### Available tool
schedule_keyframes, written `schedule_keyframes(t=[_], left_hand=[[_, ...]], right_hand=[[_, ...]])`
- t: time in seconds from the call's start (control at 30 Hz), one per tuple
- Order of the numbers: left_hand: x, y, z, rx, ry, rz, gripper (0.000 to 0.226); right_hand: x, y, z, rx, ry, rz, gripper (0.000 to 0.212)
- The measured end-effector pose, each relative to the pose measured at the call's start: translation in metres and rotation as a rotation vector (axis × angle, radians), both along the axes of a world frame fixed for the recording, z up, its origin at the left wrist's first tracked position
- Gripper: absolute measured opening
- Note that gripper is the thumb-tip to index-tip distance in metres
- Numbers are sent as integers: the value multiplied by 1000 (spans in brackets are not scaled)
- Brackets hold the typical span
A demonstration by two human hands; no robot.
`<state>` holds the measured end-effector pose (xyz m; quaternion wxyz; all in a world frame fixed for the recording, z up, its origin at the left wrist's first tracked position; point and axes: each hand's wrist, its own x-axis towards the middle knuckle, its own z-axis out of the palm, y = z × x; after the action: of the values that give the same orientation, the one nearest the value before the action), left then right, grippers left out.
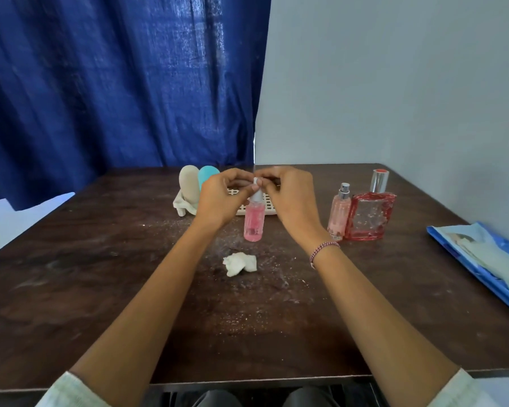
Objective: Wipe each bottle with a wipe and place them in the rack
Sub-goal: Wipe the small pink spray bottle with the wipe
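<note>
A small pink spray bottle (254,221) stands upright on the dark wooden table (100,274). My left hand (221,195) and my right hand (291,195) meet at its top, fingers pinching the silver sprayer and a clear cap over it. A crumpled white wipe (240,263) lies on the table in front of the bottle, untouched. Behind my hands sits a white plastic rack (259,205), with a beige bottle (189,183) and a teal bottle (207,173) at its left end. To the right stand another pink spray bottle (340,211) and a square red perfume bottle (370,212).
A blue pack of wipes (482,257) lies at the table's right edge. A blue curtain (115,83) hangs behind the table on the left, a pale wall (394,83) on the right. White crumbs dot the tabletop around the wipe.
</note>
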<state>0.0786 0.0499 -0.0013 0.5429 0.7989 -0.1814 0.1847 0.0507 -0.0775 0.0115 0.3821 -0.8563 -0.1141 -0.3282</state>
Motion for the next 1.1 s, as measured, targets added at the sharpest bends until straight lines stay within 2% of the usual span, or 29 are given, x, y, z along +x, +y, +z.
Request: schedule_keyframes(t=[0.17,0.3,0.37,0.47,0.5,0.6,0.7,0.83,0.97,1.03,1.1], left_hand=[[4,16,-9,-45,21,-97,25],[4,14,-15,-77,-32,-157,23],[4,14,-18,-103,-26,-181,22],[5,15,-18,-118,-13,-187,21],[5,15,-17,-121,-15,-189,21],[4,14,-17,-144,-15,-205,22],[6,15,-18,-144,5,-204,20],[6,15,-19,-175,26,-259,23],[6,15,-21,-216,59,-288,24],[5,15,-21,-220,61,-298,24],[5,15,-20,-222,50,-307,24]], right_hand=[[8,2,-12,75,27,76,23],[-5,-5,-18,16,-110,111,11],[-14,-11,-20,-18,55,301,8],[-20,-11,-27,-292,351,536,16],[-19,-9,-31,-357,375,568,19],[-16,0,-36,-380,395,597,26],[-15,1,-41,-541,417,578,32],[-13,-1,-44,-562,441,572,33],[-12,-1,-43,-615,386,512,31],[-12,-6,-36,-476,262,449,27],[-10,-16,-30,-252,33,312,24]])
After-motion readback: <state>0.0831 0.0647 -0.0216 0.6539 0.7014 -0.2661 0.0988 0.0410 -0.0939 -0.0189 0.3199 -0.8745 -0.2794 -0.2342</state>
